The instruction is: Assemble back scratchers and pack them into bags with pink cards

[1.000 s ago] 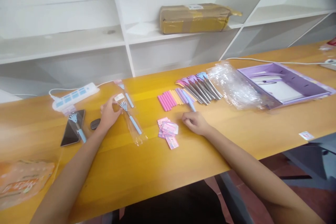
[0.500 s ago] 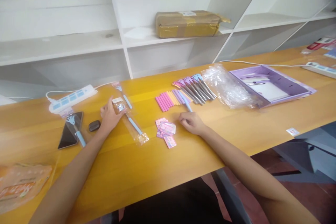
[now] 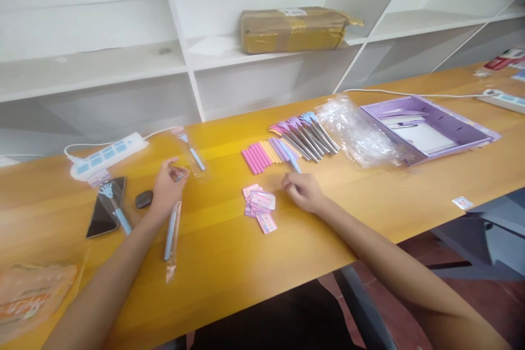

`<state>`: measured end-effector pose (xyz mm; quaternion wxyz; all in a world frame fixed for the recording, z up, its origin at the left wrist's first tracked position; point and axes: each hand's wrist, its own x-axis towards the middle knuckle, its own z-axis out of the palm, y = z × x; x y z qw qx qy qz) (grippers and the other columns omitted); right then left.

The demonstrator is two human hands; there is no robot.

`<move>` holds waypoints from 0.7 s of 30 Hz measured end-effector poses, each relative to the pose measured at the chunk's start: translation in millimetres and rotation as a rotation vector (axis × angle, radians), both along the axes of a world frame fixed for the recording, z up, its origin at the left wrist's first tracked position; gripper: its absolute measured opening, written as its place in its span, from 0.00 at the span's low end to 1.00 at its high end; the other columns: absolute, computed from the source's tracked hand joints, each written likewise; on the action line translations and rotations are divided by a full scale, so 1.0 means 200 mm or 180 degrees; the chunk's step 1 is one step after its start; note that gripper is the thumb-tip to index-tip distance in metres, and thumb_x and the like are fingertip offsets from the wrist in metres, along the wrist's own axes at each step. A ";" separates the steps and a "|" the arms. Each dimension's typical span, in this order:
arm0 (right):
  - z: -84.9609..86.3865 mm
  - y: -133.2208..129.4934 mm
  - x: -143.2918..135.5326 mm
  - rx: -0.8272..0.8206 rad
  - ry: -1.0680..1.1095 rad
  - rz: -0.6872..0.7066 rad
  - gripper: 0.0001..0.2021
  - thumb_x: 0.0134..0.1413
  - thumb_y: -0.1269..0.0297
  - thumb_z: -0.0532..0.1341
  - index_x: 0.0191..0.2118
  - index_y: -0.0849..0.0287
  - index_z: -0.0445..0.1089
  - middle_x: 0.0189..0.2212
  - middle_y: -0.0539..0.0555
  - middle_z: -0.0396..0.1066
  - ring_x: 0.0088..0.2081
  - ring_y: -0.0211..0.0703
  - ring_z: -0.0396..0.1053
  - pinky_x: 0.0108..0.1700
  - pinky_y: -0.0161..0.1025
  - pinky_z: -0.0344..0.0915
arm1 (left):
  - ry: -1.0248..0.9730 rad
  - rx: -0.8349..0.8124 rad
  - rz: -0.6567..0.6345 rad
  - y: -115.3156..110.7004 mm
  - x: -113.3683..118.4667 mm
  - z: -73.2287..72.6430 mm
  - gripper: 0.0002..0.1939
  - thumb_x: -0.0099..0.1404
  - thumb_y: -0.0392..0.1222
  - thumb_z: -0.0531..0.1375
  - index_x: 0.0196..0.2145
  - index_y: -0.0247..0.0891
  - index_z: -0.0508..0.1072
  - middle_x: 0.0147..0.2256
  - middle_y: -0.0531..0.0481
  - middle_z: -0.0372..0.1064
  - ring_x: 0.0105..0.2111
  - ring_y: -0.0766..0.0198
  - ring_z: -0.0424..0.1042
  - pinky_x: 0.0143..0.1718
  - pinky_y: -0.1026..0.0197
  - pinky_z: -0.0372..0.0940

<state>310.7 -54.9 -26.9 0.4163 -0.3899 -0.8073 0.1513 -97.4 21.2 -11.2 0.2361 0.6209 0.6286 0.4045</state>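
Observation:
My left hand (image 3: 169, 187) is closed on the top of a bagged back scratcher (image 3: 169, 235), whose blue handle hangs down toward the front edge. My right hand (image 3: 302, 190) rests on the table with curled fingers, by the end of a blue tube (image 3: 293, 159); whether it holds anything is hidden. Pink tubes (image 3: 256, 158) lie in a row with yellow and purple ones. Behind them are several metal scratchers (image 3: 314, 139) with coloured hand-shaped heads. Pink cards (image 3: 262, 205) lie between my hands. Another bagged scratcher (image 3: 192, 153) lies behind my left hand.
At the left are a power strip (image 3: 109, 157), a phone (image 3: 100, 219) under a blue scratcher (image 3: 117, 210), a black case (image 3: 144, 199) and an orange bag (image 3: 33, 301). Clear bags (image 3: 356, 134) and a purple box (image 3: 463, 134) lie at the right. A taped carton (image 3: 293, 33) sits on the shelf.
The bagged scratcher at my left hand has swung from slanting right to nearly straight toward me, its head now hidden by my fingers. My right hand has hardly moved.

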 end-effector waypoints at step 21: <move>0.10 -0.14 -0.45 -0.2130 0.0717 0.0371 0.09 0.68 0.58 0.65 0.43 0.55 0.66 0.31 0.49 0.70 0.28 0.38 0.68 0.23 0.34 0.62 | -0.0867 -0.1091 -0.1838 -0.51 0.39 -0.07 0.21 0.76 0.54 0.58 0.61 0.50 0.79 0.63 0.40 0.63 0.65 0.48 0.66 0.69 0.43 0.63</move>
